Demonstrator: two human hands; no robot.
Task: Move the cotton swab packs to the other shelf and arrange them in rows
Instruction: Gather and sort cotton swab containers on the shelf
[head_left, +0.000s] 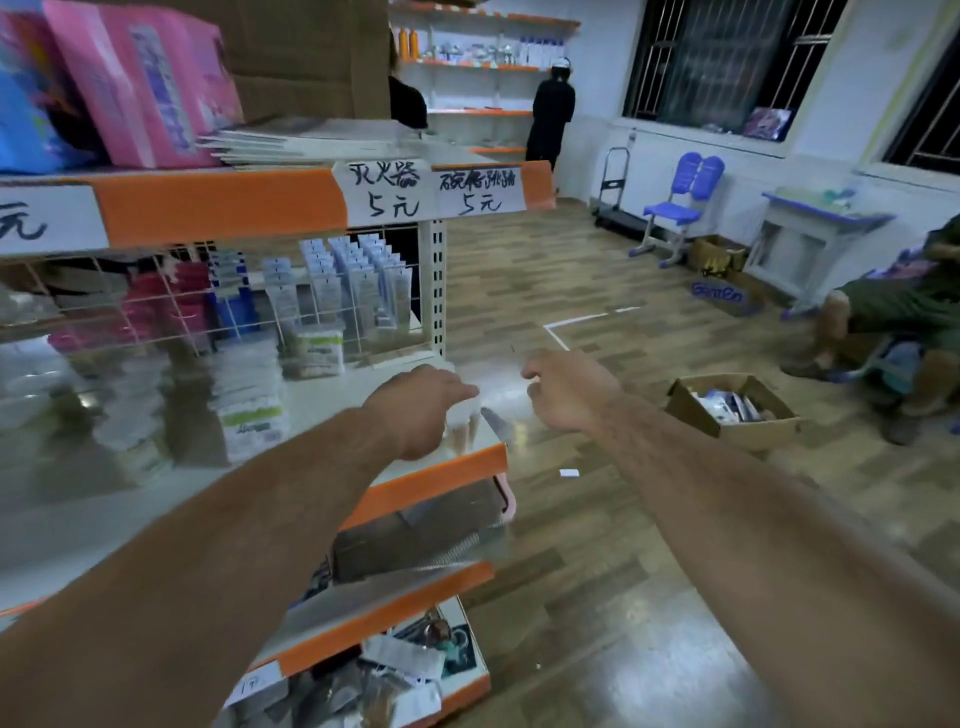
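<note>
Lying between the hands, the blurred cotton swab pack fills the left hand grip; right hand grip unclear.

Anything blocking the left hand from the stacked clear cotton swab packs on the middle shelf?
Nothing visible. The left hand is over the shelf's right end; the stack of clear green-labelled cotton swab packs stands to its left, with only bare white shelf board between. A blurred clear thing at its fingertips is unidentifiable.
</note>
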